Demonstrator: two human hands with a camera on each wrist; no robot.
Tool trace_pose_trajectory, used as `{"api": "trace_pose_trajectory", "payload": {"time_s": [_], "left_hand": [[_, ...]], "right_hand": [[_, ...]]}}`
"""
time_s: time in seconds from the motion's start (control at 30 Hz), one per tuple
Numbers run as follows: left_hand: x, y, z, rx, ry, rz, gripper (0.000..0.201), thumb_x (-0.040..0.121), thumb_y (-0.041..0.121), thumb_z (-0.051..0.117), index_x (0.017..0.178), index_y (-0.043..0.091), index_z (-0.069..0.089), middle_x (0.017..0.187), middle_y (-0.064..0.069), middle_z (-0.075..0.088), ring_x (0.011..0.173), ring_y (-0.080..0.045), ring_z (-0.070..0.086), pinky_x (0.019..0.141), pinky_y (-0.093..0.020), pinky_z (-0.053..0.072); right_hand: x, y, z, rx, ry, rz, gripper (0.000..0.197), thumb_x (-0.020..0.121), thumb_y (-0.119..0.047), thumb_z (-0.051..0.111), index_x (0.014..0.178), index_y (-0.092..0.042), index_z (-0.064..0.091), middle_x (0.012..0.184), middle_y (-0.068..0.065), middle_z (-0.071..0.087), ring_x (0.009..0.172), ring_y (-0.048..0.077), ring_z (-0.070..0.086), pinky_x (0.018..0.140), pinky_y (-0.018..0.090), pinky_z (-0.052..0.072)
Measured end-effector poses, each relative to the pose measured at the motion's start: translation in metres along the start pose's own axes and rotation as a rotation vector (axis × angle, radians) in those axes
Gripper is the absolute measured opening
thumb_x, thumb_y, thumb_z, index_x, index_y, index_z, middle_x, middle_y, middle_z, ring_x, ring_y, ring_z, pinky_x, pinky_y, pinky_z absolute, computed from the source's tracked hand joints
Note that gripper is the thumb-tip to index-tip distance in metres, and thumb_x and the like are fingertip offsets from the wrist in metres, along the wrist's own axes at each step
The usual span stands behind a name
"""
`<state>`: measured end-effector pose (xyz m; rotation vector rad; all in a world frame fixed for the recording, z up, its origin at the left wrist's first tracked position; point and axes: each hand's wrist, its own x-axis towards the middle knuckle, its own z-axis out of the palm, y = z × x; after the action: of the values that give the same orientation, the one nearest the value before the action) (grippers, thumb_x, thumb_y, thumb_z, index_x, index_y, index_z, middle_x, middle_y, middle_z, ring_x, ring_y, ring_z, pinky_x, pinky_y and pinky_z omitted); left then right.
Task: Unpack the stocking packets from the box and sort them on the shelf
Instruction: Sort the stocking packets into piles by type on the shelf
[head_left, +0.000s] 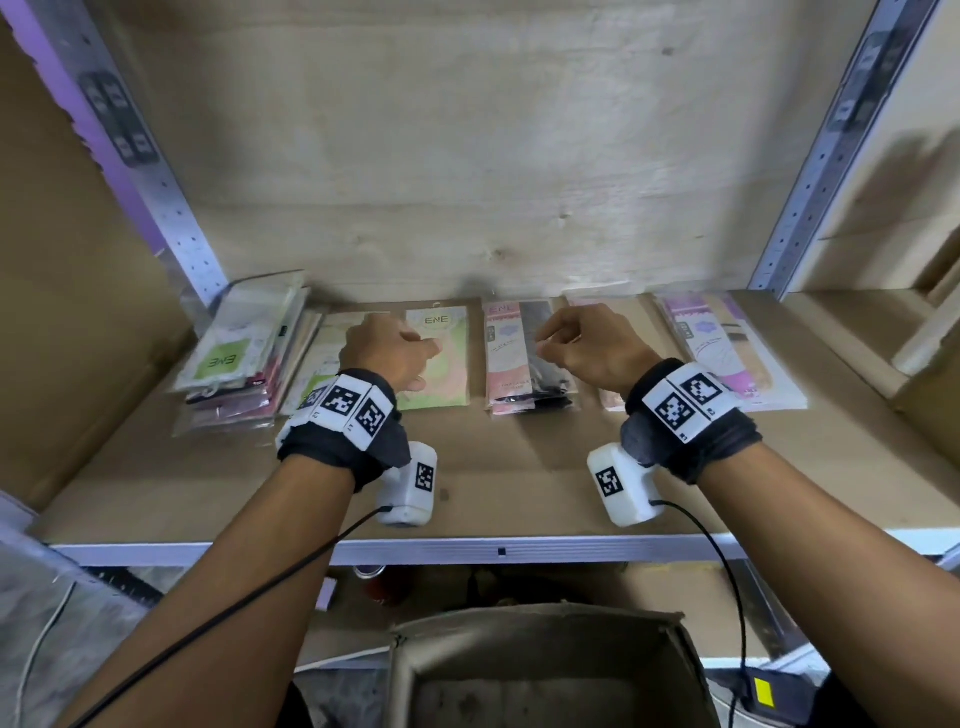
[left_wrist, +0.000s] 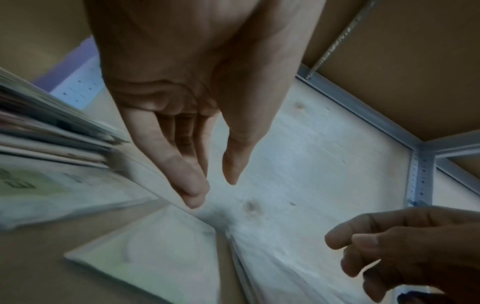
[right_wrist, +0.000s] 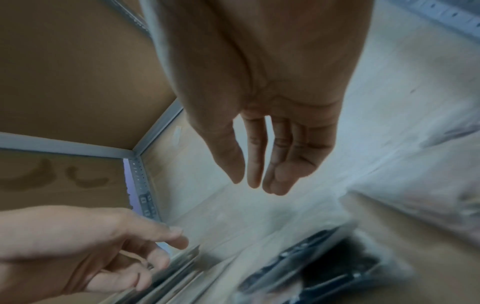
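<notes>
Stocking packets lie in a row at the back of the wooden shelf (head_left: 493, 467): a tilted stack (head_left: 239, 358) at the left, a green ENE packet (head_left: 441, 332), a pink and black packet (head_left: 519, 358) and purple packets (head_left: 727, 353) at the right. My left hand (head_left: 410, 353) hovers over the green packet, fingers relaxed and empty (left_wrist: 213, 191). My right hand (head_left: 561, 338) hangs beside the pink and black packet with loosely curled fingers, holding nothing (right_wrist: 255, 185). The cardboard box (head_left: 405, 675) stands open below the shelf's front edge; its inside is dim.
Perforated metal posts (head_left: 171, 208) (head_left: 831, 156) frame the shelf, and a wooden panel closes its back. Large cardboard (head_left: 78, 312) leans at the left. Wooden pieces (head_left: 924, 332) sit at the far right. A metal rail (head_left: 467, 551) edges the shelf front.
</notes>
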<state>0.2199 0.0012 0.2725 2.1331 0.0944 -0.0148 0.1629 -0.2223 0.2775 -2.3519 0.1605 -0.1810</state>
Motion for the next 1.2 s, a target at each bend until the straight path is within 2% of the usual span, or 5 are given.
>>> {"api": "trace_pose_trajectory", "payload": {"time_s": [0.4,0.6,0.97,1.07,1.2], "left_hand": [[0.008,-0.044,-0.105,0.14,0.348,-0.019,0.014,0.085,0.022,0.054,0.077,0.016,0.064,0.09,-0.006,0.068,0.085,-0.029,0.061,0.085,-0.031,0.05],[0.008,-0.057,-0.125,0.027,0.333,-0.018,0.022,0.085,0.018,0.055,0.091,0.012,0.075,0.099,-0.013,0.074,0.092,-0.034,0.071,0.087,-0.043,0.059],[0.012,-0.068,-0.136,-0.003,0.361,0.014,0.023,0.086,0.015,0.054,0.078,0.013,0.076,0.088,-0.003,0.076,0.085,-0.029,0.072,0.083,-0.037,0.06],[0.011,-0.066,-0.133,0.061,0.433,0.023,0.025,0.086,0.014,0.05,0.063,0.02,0.056,0.088,0.009,0.061,0.085,-0.019,0.057,0.08,-0.022,0.044],[0.013,-0.067,-0.127,0.169,0.315,0.063,0.029,0.089,0.009,0.048,0.066,0.026,0.051,0.106,-0.003,0.066,0.091,-0.025,0.058,0.079,-0.023,0.041]], "right_hand": [[0.053,-0.109,0.135,0.28,-0.445,0.058,0.025,0.091,-0.004,0.063,0.112,0.008,0.066,0.09,0.018,0.068,0.086,0.032,0.07,0.085,0.045,0.059],[0.072,-0.145,0.18,-0.058,-0.423,0.032,0.057,0.093,-0.025,0.062,0.14,0.001,0.045,0.139,0.017,0.052,0.123,0.036,0.054,0.103,0.046,0.047],[0.081,-0.136,0.2,0.352,-0.31,0.216,0.083,0.079,-0.006,0.071,0.148,-0.015,0.026,0.119,0.023,0.061,0.101,0.034,0.064,0.086,0.044,0.055],[0.069,-0.133,0.192,0.382,-0.291,0.128,0.07,0.084,0.0,0.062,0.144,-0.018,0.031,0.079,0.016,0.065,0.07,0.028,0.061,0.057,0.033,0.048],[0.052,-0.12,0.154,0.519,-0.237,0.107,0.032,0.087,-0.001,0.061,0.118,-0.008,0.056,0.081,0.015,0.06,0.068,0.025,0.055,0.057,0.033,0.043]]}}
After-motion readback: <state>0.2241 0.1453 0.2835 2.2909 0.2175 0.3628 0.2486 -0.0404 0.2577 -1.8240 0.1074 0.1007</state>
